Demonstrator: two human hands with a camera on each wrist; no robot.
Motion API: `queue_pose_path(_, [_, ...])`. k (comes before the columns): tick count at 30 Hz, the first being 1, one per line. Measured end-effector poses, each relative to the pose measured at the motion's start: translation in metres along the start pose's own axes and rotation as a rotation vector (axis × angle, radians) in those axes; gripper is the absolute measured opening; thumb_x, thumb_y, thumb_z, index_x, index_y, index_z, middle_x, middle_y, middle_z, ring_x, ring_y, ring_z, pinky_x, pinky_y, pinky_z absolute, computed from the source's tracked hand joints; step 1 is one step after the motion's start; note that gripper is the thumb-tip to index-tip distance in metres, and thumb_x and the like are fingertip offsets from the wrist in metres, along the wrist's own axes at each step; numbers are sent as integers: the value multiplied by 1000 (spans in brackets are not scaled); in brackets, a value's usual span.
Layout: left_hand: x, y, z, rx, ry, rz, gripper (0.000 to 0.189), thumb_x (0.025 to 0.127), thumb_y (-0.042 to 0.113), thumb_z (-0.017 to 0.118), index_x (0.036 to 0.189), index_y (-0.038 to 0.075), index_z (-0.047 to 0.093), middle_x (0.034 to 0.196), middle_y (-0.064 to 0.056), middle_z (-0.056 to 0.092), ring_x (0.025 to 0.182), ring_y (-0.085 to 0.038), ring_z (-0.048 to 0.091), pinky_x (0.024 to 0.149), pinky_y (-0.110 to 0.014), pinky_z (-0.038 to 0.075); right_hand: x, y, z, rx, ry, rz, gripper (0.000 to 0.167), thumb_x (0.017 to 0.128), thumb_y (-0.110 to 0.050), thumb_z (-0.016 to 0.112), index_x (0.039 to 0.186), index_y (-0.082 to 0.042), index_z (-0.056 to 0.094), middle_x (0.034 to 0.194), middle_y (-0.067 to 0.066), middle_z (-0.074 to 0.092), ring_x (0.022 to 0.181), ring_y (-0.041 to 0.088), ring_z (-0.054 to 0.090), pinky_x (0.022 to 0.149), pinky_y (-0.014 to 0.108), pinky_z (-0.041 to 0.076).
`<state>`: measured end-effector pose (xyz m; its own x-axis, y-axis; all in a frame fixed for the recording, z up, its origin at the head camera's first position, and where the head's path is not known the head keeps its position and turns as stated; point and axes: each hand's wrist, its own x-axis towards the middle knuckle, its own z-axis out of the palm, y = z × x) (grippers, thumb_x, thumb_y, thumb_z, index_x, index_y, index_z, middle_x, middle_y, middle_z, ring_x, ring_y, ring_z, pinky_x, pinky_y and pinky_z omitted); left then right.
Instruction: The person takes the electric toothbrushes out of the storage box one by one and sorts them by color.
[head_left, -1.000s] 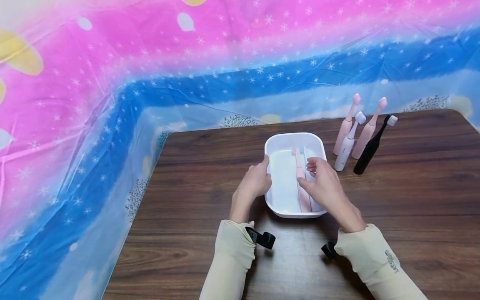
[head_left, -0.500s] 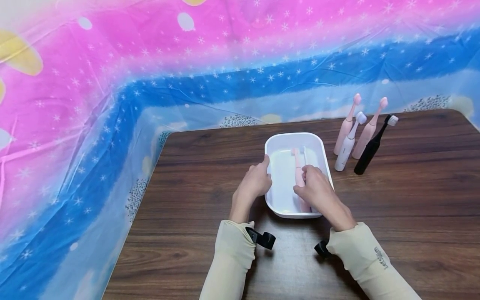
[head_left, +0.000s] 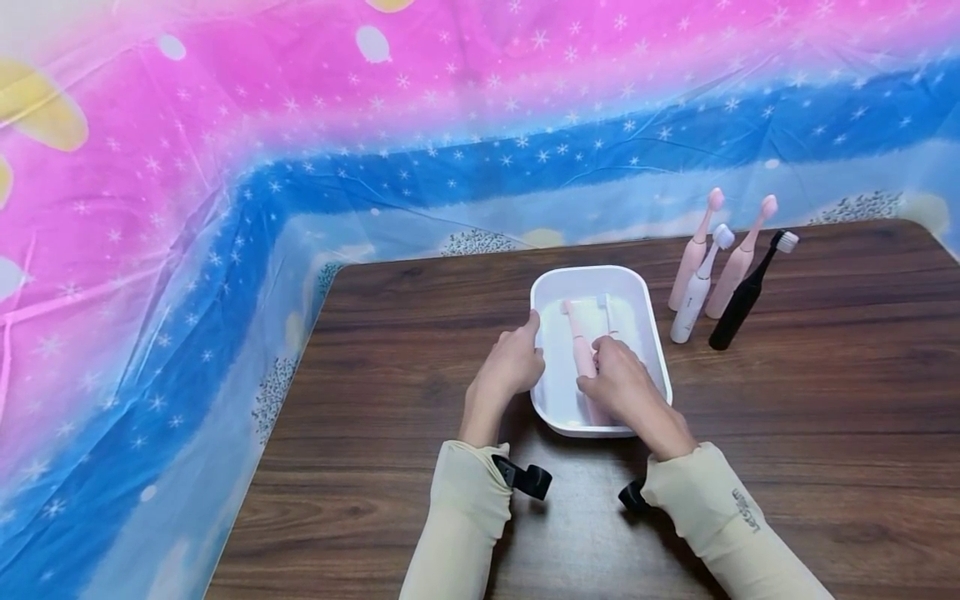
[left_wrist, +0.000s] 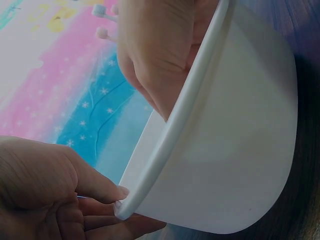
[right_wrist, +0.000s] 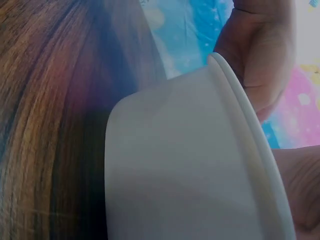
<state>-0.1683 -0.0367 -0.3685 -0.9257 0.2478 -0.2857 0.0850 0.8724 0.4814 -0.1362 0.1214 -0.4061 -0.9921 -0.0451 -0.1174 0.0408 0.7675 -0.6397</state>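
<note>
In the head view, a white rectangular tub (head_left: 639, 287) stands on the table with two electric toothbrushes lying in it. My left hand (head_left: 510, 362) grips its left rim; the left wrist view shows the thumb (left_wrist: 107, 189) on the rim and the fingers below it outside. Down in the tub, my right hand (head_left: 626, 383) holds the pink electric toothbrush (head_left: 581, 343) by its handle, thumb on the left and curled fingers on the right. The white electric toothbrush (head_left: 611, 318) lies to its right, its handle hidden under that hand.
Right of the tub stand several upright electric toothbrushes: a pink one (head_left: 687, 271), another pink one (head_left: 730, 279), a white one (head_left: 691, 308) and a black one (head_left: 736, 312). Behind the dark wooden table (head_left: 390, 358) hangs a pink and blue patterned cloth (head_left: 450, 167).
My right hand has moved left and its fingers have closed on the pink toothbrush, which has shifted left, away from the white one. The left hand and the tub have stayed put.
</note>
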Motion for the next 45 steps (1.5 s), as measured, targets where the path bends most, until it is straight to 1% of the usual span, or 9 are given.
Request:
queue_pose_path(7, [0,0,0,8,8,13,58,100,14,42,154,11,20,148,-12,43,127,-24,50,100,-39,43,4,-2,5,-22,-11,-26,43,78,-12,64,113,12,54,99,23,61,88,31,56,81,44,46])
queue_pose_path(13, [-1,0,-1,12,15,15,59,99,14,43,153,10,21,147,-13,44,127,-25,50,100,-39,43,6,-5,6,-39,-31,-6,38,80,-11,63,110,11,57,98,22,62,86,29,56,80,43,47])
queue_pose_path(17, [0,0,0,21,22,23,58,99,14,44,153,9,22,146,-13,46,128,-26,50,102,-40,42,8,-7,9,-60,-38,-1,35,79,-11,64,106,10,59,96,22,63,84,29,56,80,43,47])
queue_pose_path(24, [0,-1,0,25,29,31,58,99,13,44,153,9,22,145,-14,46,129,-27,49,103,-40,41,10,-10,10,-69,-68,32,34,81,-12,65,107,8,58,97,20,63,83,26,56,79,41,47])
queue_pose_path(27, [0,-1,0,27,29,30,58,99,13,44,153,9,22,145,-14,46,128,-27,49,102,-40,42,9,-10,10,-58,-65,25,31,81,-12,65,105,7,59,95,18,63,82,25,55,78,40,47])
queue_pose_path(36, [1,-1,1,27,30,30,58,99,14,44,153,10,22,146,-13,45,129,-26,48,103,-40,41,7,-5,9,39,-28,11,32,80,-12,63,106,5,61,95,13,64,87,25,57,82,38,45])
queue_pose_path(45, [1,-1,1,35,33,29,59,99,14,44,153,10,22,145,-13,46,128,-26,49,102,-40,41,7,-2,1,123,-13,14,34,79,-10,63,109,6,62,99,16,67,92,26,61,86,39,47])
